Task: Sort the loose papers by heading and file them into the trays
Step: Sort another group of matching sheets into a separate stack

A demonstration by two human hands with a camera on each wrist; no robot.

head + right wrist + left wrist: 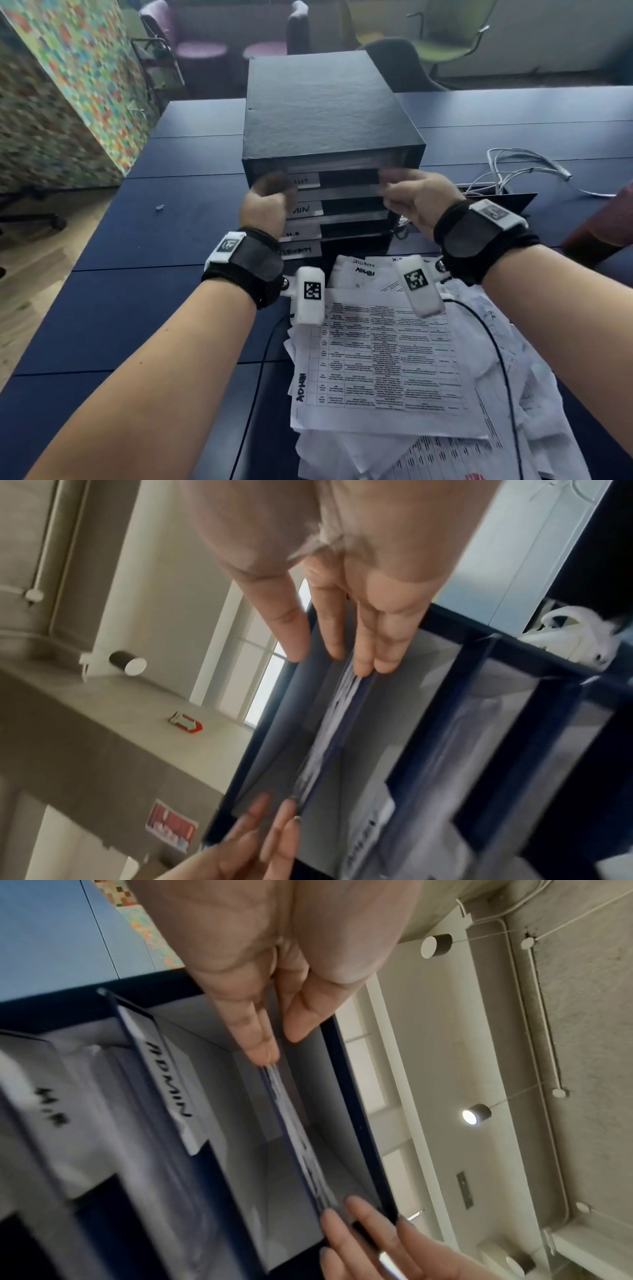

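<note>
A black stacked tray unit point(318, 109) stands on the dark blue table point(164, 260). Its lower trays carry labels ADMIN point(303, 209), H.R point(297, 233) and SECURITY point(298, 250); the top label is half hidden behind my left hand point(270, 197). Both hands are at the top tray's mouth. In the left wrist view my left hand point(279, 1045) touches the front edge of a thin sheaf of papers point(294, 1129) lying in that tray, fingers straight. My right hand point(334, 658) touches the same papers point(339, 704) at the other corner, fingers straight. A loose pile of printed sheets point(387, 363) lies just before the trays.
White cables point(513, 168) lie tangled on the table to the right of the trays, beside a black flat panel point(507, 202). A thin black cord point(496, 342) runs over the loose pile. Someone's dark red sleeve point(609, 222) shows at the right edge. Chairs stand behind the table.
</note>
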